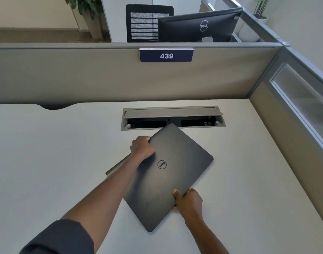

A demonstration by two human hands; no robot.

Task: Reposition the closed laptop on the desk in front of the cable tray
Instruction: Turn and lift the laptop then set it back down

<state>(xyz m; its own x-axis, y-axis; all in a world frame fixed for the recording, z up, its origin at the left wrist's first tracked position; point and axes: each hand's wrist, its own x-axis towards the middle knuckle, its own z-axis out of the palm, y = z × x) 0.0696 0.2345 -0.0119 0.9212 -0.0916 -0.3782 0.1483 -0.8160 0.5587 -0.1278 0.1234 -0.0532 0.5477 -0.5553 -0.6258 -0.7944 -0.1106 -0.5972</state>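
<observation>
A closed dark grey laptop (173,171) with a round logo on its lid sits turned diagonally over the white desk (47,153). Its far corner reaches the front rim of the cable tray (172,118), a grey recessed slot whose lid is tipped open. My left hand (142,147) grips the laptop's upper left edge, fingers curled over it. At the lower right edge, my right hand (188,200) clamps the laptop with the thumb on the lid. The left edge looks raised off the desk.
A beige partition (83,76) with a blue "439" plate (166,55) runs behind the desk. A second partition with a glazed panel (303,107) closes the right side. Beyond stand a black monitor (199,26) and a mesh chair (147,22).
</observation>
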